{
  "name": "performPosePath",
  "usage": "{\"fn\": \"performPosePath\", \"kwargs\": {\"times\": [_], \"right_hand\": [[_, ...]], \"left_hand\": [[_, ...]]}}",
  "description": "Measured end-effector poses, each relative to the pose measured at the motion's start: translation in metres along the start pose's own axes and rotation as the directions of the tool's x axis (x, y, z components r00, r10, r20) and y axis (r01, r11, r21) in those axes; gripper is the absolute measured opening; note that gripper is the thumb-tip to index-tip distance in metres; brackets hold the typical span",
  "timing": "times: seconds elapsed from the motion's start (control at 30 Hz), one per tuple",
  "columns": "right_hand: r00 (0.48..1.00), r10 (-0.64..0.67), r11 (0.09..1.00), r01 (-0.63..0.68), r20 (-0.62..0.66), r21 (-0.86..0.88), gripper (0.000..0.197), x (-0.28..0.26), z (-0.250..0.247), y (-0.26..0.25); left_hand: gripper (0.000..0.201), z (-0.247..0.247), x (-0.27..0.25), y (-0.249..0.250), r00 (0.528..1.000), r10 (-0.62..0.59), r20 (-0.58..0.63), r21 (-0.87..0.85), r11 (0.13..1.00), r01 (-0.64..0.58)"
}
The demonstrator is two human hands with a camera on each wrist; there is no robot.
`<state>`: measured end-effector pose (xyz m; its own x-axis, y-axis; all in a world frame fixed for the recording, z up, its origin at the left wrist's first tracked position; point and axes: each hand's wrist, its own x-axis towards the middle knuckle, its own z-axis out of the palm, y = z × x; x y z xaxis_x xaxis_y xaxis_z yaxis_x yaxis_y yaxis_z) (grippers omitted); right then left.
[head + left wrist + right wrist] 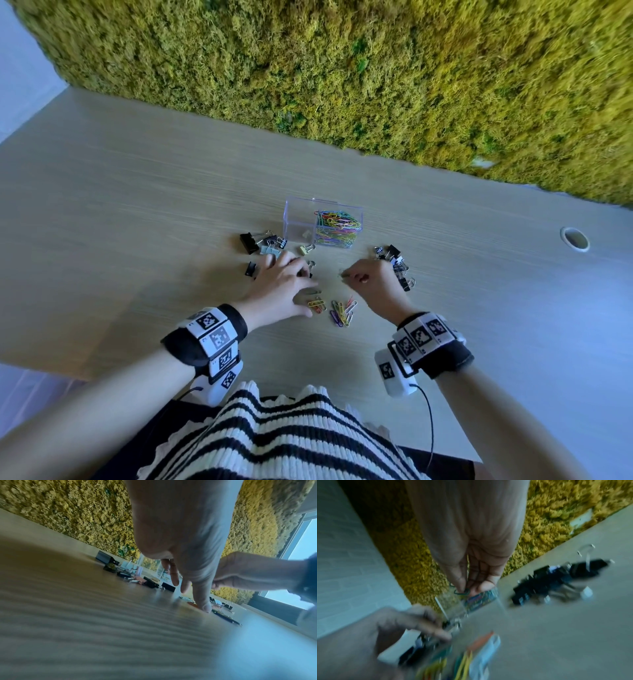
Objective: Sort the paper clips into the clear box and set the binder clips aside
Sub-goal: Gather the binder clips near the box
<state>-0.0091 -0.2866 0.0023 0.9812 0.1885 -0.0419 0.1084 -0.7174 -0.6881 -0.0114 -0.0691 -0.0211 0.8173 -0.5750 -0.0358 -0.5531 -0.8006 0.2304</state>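
Note:
The clear box (301, 219) stands mid-table with coloured paper clips (337, 224) piled in its right half. Loose paper clips (342, 311) lie between my wrists, some more (317, 304) by my left thumb. My left hand (291, 284) lies spread low over the table. Its straight fingers reach a small black binder clip (310, 270), and the thumb (205, 605) touches the tabletop. My right hand (356, 275) is raised and pinches a green paper clip (462, 593) between thumb and fingers (481, 586). Binder clips sit in a left group (263, 243) and a right group (397, 267).
A pale binder clip (305, 249) lies in front of the box. A moss wall (376, 68) runs along the far table edge. A round cable hole (575, 238) is at the right. The near table edge is by my striped top (291, 438).

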Motion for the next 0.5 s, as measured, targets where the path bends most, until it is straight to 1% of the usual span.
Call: {"fn": "performPosePath", "kwargs": {"times": [0.1,0.17,0.23,0.3,0.37,0.43,0.5], "right_hand": [[0.991,0.007,0.996,0.005,-0.136,0.085,0.009,0.019,-0.024,-0.011],[0.977,-0.023,0.997,0.040,-0.213,0.073,0.010,0.037,-0.037,-0.019],[0.963,-0.078,0.996,0.085,-0.257,0.016,0.012,0.054,-0.045,-0.026],[0.961,-0.105,0.994,0.097,-0.256,-0.046,0.013,0.067,-0.046,-0.030],[0.969,-0.118,0.990,0.097,-0.216,-0.105,0.013,0.077,-0.041,-0.031],[0.977,-0.127,0.980,0.096,-0.171,-0.175,0.012,0.083,-0.035,-0.030],[0.979,-0.126,0.972,0.089,-0.159,-0.218,0.016,0.084,-0.032,-0.026]], "left_hand": [[0.060,-0.004,0.005,0.006,0.998,0.007,0.059,-0.029,1.000,-0.005],[0.058,-0.005,0.008,0.010,0.996,0.020,0.084,-0.035,0.999,-0.018],[0.054,-0.004,0.010,0.012,0.996,0.026,0.089,-0.065,0.998,-0.020],[0.047,-0.004,0.010,0.013,0.996,0.035,0.080,-0.097,0.995,-0.027],[0.041,-0.005,0.011,0.013,0.997,0.041,0.067,-0.109,0.994,-0.033],[0.040,-0.006,0.011,0.012,0.997,0.035,0.062,-0.102,0.994,-0.029],[0.041,-0.006,0.010,0.012,0.998,0.013,0.056,-0.094,0.996,-0.008]]}}
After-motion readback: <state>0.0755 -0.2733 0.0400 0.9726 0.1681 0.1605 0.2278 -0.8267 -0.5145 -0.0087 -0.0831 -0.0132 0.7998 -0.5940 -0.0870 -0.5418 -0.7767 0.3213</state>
